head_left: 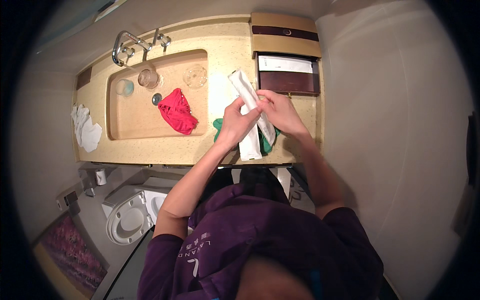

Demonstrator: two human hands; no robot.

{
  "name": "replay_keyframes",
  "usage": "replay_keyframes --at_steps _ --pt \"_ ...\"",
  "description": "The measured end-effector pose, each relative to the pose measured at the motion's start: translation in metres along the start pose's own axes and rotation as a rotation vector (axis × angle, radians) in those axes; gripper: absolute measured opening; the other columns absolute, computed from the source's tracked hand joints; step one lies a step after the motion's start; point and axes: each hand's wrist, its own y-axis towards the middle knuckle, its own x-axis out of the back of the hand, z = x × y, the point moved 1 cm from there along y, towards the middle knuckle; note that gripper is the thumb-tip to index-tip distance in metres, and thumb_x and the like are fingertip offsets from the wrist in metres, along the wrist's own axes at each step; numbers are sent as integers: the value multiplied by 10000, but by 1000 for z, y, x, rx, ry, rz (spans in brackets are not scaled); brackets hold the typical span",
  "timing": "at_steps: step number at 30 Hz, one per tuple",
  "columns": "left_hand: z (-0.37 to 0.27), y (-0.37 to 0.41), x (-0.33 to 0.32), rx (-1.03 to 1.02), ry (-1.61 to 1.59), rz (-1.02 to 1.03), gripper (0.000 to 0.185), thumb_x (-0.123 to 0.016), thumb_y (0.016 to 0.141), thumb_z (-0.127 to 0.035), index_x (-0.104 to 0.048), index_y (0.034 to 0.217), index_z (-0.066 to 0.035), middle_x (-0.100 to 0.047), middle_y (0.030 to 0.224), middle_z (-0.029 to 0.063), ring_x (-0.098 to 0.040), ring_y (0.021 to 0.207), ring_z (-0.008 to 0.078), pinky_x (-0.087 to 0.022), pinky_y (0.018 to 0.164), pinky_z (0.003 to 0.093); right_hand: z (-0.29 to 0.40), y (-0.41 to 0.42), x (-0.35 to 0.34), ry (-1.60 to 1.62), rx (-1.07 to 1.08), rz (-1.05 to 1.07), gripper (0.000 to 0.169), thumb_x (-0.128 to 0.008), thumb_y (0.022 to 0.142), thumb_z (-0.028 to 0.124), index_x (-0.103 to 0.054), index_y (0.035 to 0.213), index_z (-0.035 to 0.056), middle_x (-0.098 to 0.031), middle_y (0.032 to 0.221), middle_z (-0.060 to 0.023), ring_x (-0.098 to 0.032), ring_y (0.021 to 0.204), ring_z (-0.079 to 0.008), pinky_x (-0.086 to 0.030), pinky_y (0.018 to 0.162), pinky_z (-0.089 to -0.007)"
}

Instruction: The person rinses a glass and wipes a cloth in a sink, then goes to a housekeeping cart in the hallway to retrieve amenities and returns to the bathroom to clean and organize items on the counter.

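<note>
Over the counter right of the basin, my left hand [240, 122] and my right hand [279, 110] meet on white paper sachets. One long white sachet [243, 84] slants up to the left between my fingers; a second white sachet [250, 144] points down towards the counter's front edge. Beneath them a green cloth [265, 144] lies partly hidden. Just beyond my right hand stands an open dark box [288, 81] with a white packet [285, 64] inside and its tan lid part behind. In the basin is a wet red cloth [177, 112].
The sunken basin [157, 135] also holds a glass with bluish content [125, 87], another glass [148, 78] under running water, a clear round dish [195, 76] and the drain plug [156, 99]. A chrome faucet [131, 37] arches above. White cloths [86, 129] lie at left; a toilet [131, 221] stands below left.
</note>
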Motion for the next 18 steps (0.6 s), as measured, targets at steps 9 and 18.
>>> replay_keyframes --at_steps 9,18 --pt "-9 -21 1 -295 238 122 789 -797 892 -93 -423 1586 -50 -565 1439 155 -491 1381 243 -434 1118 384 0 -17 -11 572 -165 91 509 -535 1104 386 -555 1448 11 -625 1071 2 -543 904 -84 -459 839 -240" --pt "-11 -23 27 7 -104 227 564 -665 995 -38 -510 1537 -65 -635 1387 80 -619 1181 125 -511 1016 287 7 -18 -2 749 -47 -86 477 -497 1113 325 -503 1485 26 -690 1110 -41 -519 783 -36 -464 605 -217"
